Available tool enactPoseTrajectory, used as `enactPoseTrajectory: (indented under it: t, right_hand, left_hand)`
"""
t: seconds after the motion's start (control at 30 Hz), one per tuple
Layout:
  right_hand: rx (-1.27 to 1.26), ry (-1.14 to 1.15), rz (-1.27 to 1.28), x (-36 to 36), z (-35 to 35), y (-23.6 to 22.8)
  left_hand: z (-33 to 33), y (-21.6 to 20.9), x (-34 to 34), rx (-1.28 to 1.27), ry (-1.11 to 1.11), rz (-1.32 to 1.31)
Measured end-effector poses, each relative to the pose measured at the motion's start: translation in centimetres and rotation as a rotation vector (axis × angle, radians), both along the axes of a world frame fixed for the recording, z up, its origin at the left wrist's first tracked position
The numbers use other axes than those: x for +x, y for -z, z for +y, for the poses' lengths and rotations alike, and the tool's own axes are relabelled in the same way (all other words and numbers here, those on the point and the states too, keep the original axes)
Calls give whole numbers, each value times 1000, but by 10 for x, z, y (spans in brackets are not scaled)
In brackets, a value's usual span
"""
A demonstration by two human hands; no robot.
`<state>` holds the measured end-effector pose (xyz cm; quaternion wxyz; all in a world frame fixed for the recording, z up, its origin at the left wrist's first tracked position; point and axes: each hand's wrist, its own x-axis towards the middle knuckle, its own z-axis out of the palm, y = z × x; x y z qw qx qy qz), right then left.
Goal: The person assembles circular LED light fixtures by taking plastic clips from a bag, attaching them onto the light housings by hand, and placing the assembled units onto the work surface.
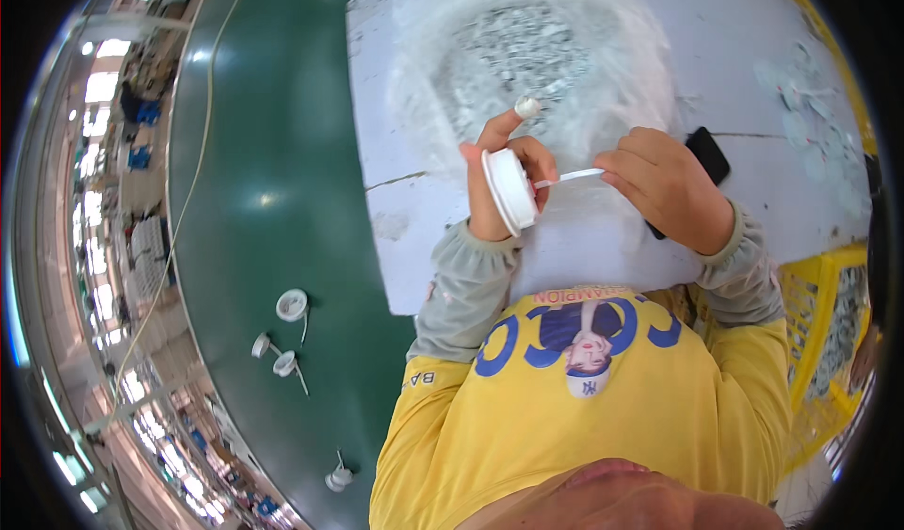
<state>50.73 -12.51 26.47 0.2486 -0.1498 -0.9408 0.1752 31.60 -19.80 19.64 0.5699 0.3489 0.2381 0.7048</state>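
Observation:
My left hand (535, 156) is wrapped round a white round flanged housing (509, 191), tilted so its rim is toward the left. A white finger cover (527, 107) sits on one raised fingertip of that hand. From the housing a thin white strip (573, 175) runs to the right; whether it is a cable cannot be made out. Its far end is pinched between the thumb and fingers of my right hand (664, 184). Beyond both hands lies a clear plastic bag (626, 69), spread open, with many small grey-white pieces (523, 45) in it.
A black phone (708, 155) lies on the white tabletop (395, 248), partly behind my right hand. Small translucent pieces (810, 106) are scattered at the far right. A yellow crate (812, 342) stands at right. White round parts with tails (292, 305) rest on the green surface (273, 135).

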Motion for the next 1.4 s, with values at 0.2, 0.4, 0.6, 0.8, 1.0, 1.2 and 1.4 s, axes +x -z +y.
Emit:
enactPoseTrajectory:
  t: [0.2,0.4,0.6,0.8,1.0,1.2,1.4]
  right_hand:
    - [-33,169,244,47,6,2]
    - [-291,367,488,88,-5,20]
    - [-558,544,690,113,-6,42]
    - [-598,711,664,123,1,81]
    - [-474,649,670,120,6,89]
    - [-591,656,795,151,-23,63]
    - [-298,1137,922,287,-79,26]
  left_hand:
    - [0,22,-4,-100,83,12]
    - [1,-3,26,-102,-55,427]
    - [3,-8,30,-135,-101,540]
    - [7,-5,24,-167,-142,467]
    - [12,-5,12,-279,-94,103]
    - [18,7,3,-195,39,-62]
    - [21,14,-11,-166,153,-144]
